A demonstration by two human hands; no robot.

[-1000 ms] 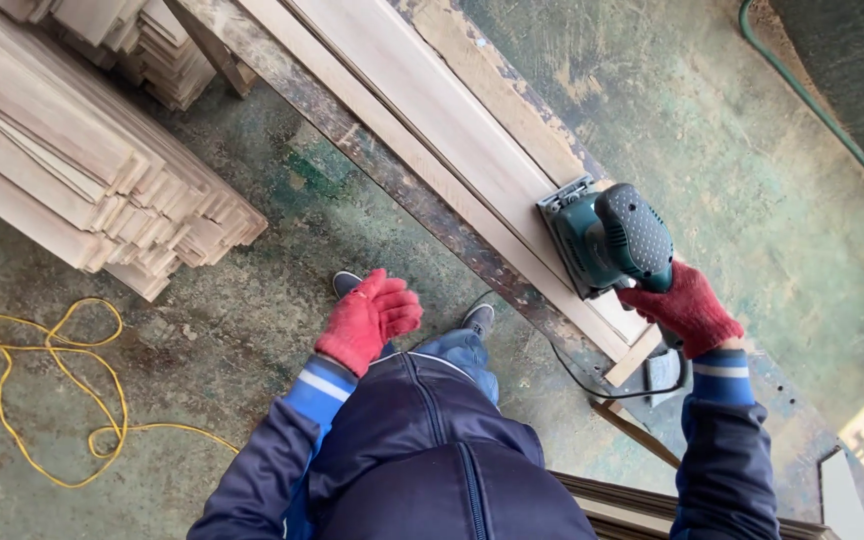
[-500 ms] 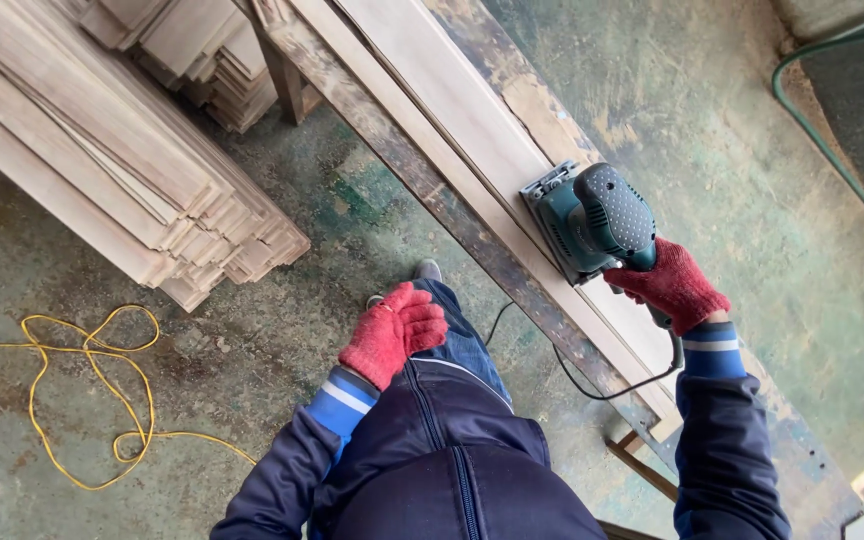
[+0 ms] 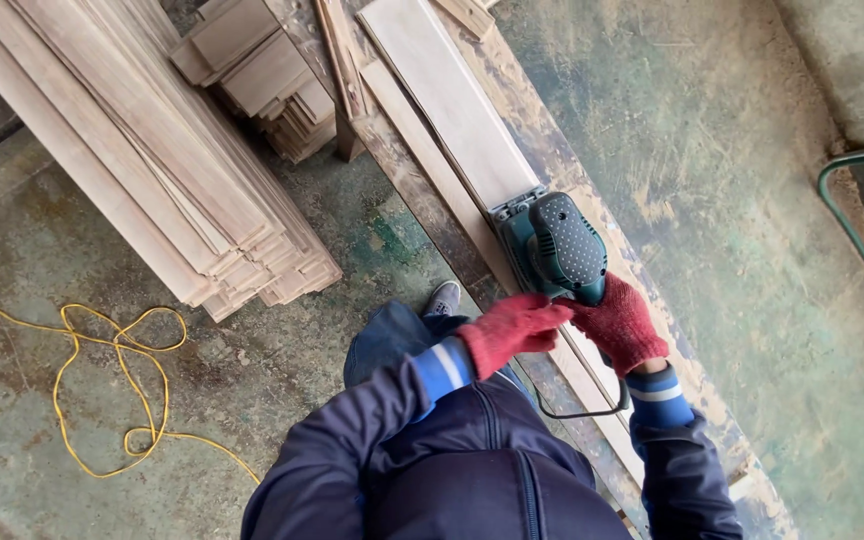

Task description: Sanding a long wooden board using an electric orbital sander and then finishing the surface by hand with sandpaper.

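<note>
The worn green concrete floor (image 3: 732, 200) fills most of the view, and a long stack of pale wooden boards (image 3: 152, 160) lies across the upper left of the frame, laid parallel so the ends line up near the centre. A narrow, paint-scarred table (image 3: 592, 215) runs diagonally from top centre to lower right, carrying a long pale plank (image 3: 447, 100) laid flat along it so its whole face is reachable. On that plank, just right of centre, sits a green electric sander (image 3: 552, 245), pad down and flat on the wood. The right hand (image 3: 620, 325), in a red glove, has its grip clamped on the sander's rear handle; the left hand (image 3: 512, 328), also gloved, reaches in with fingers closing against the same handle, steadying it. A thin black cord (image 3: 582, 412) loops below the hands, and a yellow cable (image 3: 102, 390) lies coiled at lower left.
</note>
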